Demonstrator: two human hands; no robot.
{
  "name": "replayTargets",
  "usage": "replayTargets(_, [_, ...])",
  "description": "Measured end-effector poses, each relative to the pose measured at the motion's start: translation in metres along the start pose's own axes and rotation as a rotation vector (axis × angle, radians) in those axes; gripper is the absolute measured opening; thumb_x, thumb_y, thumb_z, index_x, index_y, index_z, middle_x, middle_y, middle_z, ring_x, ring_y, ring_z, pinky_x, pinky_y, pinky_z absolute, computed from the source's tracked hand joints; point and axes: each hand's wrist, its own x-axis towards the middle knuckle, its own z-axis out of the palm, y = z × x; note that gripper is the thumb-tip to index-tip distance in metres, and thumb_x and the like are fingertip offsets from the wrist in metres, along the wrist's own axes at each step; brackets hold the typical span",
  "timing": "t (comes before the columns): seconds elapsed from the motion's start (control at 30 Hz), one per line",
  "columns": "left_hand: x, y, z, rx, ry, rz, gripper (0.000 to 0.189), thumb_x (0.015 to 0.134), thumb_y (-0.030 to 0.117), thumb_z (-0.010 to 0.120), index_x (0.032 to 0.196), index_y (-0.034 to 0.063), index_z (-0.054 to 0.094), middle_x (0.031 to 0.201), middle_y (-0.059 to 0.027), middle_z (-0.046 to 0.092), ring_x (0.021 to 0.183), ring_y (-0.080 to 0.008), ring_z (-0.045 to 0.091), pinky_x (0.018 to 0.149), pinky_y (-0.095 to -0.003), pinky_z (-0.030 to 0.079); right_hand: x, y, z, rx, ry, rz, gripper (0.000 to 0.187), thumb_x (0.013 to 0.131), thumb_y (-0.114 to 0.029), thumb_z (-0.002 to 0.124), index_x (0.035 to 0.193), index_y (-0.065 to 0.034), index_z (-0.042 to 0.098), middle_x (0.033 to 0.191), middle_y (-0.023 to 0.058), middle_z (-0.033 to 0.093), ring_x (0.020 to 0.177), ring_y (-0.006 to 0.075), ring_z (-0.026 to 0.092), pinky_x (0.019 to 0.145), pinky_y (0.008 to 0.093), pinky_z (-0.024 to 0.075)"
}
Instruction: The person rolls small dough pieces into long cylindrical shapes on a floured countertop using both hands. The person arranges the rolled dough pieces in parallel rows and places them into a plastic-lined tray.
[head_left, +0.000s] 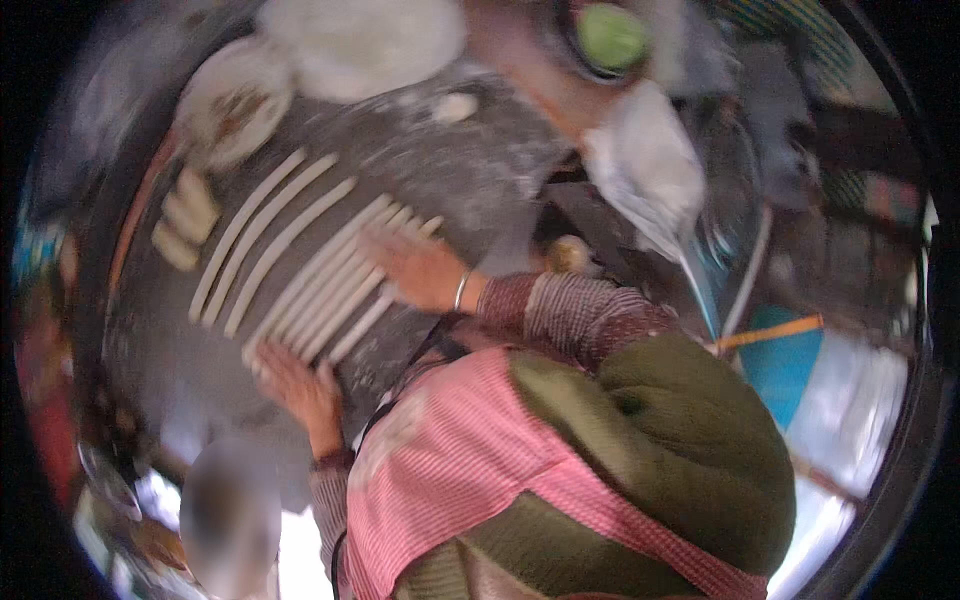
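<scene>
Several long thin dough ropes lie side by side on a dark, flour-dusted work surface. My left hand rests palm down over the lower ends of the close-set group of dough ropes. Over the upper right part of that same group lies my right hand, flat, with a metal bangle at the wrist. Neither hand grips anything; the fingertips are blurred. Farther left, a few dough ropes lie spaced apart. Short thick dough pieces sit beyond them at the left.
A round pale plate with brownish bits stands at the upper left, beside a large white floury tray or basin. A small dough lump lies near it. To the right are a white plastic bag and a green round item in a dark bowl.
</scene>
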Motion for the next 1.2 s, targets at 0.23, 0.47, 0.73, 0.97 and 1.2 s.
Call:
replayTargets(0.23, [0.063,-0.022,-0.009,0.063,0.070,-0.070,0.080,0.111,0.048,0.045,0.173,0.0040,0.021,0.180,-0.0216,0.015,0.165,-0.0439,0.016,0.129,-0.0642,0.020,0.067,0.028,-0.010,-0.211,0.153,-0.010,0.081,0.097,-0.035,0.067,0.165,-0.0042,0.038,0.175,0.0148,0.032,0.161,0.0309,0.032,0.133,0.0536,0.0220])
replayTargets(0.47, [0.009,-0.056,0.037,-0.409,0.210,-0.185,0.084,0.106,0.037,0.058,0.172,0.0010,0.019,0.178,-0.0315,0.003,0.165,-0.0491,0.002,0.133,-0.0587,0.006,0.043,0.062,-0.004,0.031,0.436,0.314,0.076,0.105,-0.030,0.059,0.165,0.0053,0.029,0.173,0.0303,0.025,0.162,0.0449,0.024,0.131,0.0576,0.0207])
replayTargets(0.73, [0.095,0.013,-0.029,0.075,0.130,-0.123,0.099,0.101,0.059,0.063,0.172,0.0041,0.021,0.180,-0.0242,0.006,0.165,-0.0505,0.001,0.129,-0.0703,0.001,0.117,-0.007,-0.006,-0.119,0.287,-0.040,0.081,0.103,-0.039,0.062,0.167,-0.0011,0.031,0.176,0.0219,0.026,0.163,0.0392,0.025,0.131,0.0546,0.0228])
replayTargets(0.97, [0.050,0.046,-0.006,-0.183,-0.067,0.129,0.101,0.097,0.065,0.060,0.172,0.0070,0.027,0.180,-0.0162,0.020,0.167,-0.0405,0.010,0.128,-0.0708,0.000,0.053,-0.054,0.025,-0.251,-0.085,-0.210,0.081,0.096,-0.045,0.067,0.163,-0.0079,0.043,0.174,0.0103,0.035,0.159,0.0301,0.035,0.129,0.0530,0.0274])
replayTargets(1.2, [0.099,0.006,-0.017,-0.071,0.056,-0.037,0.094,0.098,0.056,0.064,0.171,0.0085,0.029,0.180,-0.0158,0.018,0.167,-0.0403,0.012,0.130,-0.0691,0.004,0.107,-0.032,0.013,-0.337,0.070,-0.116,0.077,0.100,-0.037,0.065,0.167,-0.0097,0.038,0.175,0.0097,0.034,0.159,0.0280,0.035,0.130,0.0521,0.0256])
